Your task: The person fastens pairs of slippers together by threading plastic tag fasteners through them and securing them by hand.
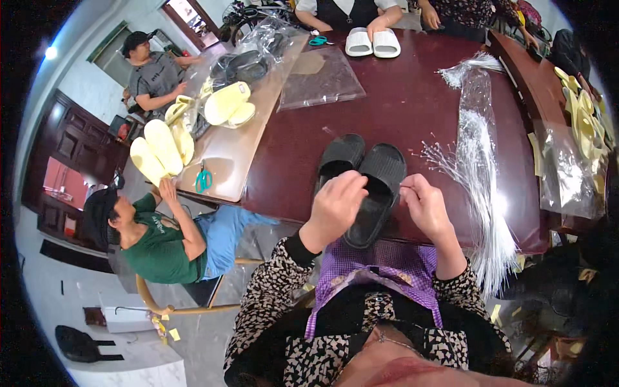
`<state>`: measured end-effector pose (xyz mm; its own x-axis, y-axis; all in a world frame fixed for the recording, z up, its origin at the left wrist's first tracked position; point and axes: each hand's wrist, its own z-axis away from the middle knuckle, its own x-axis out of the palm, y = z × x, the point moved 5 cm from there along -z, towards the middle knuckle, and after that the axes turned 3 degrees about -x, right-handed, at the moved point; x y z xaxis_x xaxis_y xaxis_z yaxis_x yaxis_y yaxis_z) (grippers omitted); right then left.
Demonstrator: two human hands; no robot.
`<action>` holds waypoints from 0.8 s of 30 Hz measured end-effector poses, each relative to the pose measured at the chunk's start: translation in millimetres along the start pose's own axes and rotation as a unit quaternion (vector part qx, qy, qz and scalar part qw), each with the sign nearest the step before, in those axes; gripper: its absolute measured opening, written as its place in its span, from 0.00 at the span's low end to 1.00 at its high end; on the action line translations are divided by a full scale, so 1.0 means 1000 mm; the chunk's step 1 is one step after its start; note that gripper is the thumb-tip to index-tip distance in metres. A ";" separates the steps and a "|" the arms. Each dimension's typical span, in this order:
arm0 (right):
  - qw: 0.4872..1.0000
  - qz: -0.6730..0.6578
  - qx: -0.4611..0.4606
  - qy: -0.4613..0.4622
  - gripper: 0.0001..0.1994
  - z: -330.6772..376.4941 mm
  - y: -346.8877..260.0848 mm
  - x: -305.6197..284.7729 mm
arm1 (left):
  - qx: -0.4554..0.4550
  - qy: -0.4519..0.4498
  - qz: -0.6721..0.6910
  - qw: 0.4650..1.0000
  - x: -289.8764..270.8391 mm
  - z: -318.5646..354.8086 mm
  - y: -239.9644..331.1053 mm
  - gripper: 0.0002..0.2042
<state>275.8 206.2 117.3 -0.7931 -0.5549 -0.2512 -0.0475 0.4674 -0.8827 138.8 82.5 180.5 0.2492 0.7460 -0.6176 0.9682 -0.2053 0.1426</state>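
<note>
A pair of black slide slippers (pixel 385 158) lies in front of me at the table's near edge. My left hand (pixel 338 208) is over the left slipper and the inner side of the right one, with fingers bent together. Whatever its fingertips may pinch is too small to make out. Just right of the right slipper, my right hand (pixel 425 205) is closed in a pinch; anything between thumb and finger is too thin to name. Beside it on the right lies a long bundle of thin, whitish plastic strands (pixel 478 169), partly in a clear sleeve.
The dark red table (pixel 412 90) also bears a clear bag (pixel 322 80), white slippers (pixel 373 44) under a co-worker's hand, and teal scissors (pixel 318 40). At left, a seated person holds yellow slippers (pixel 155 152) near more scissors (pixel 204 179). Bagged yellow slippers (pixel 580 116) lie far right.
</note>
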 end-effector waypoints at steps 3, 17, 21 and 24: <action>0.994 0.084 -0.064 -0.033 0.03 -0.001 -0.027 0.013 | -0.001 -0.024 0.035 0.999 -0.007 -0.006 0.010 0.12; 0.904 0.254 -0.344 -0.005 0.08 0.003 -0.094 0.006 | -0.033 -0.065 0.148 0.986 -0.019 0.012 0.015 0.10; 0.895 0.283 -0.345 -0.016 0.11 0.009 -0.093 0.011 | 0.015 -0.084 0.130 0.988 -0.023 0.024 0.021 0.12; 0.900 0.263 -0.347 -0.029 0.12 0.015 -0.083 0.011 | 0.004 -0.070 0.151 0.986 -0.018 0.031 0.018 0.11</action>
<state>280.1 150.7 181.3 -0.7847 -0.1568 -0.5997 -0.0586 0.9819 -0.1801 150.9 45.8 170.4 0.5199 0.5554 -0.6490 0.8502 -0.4102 0.3300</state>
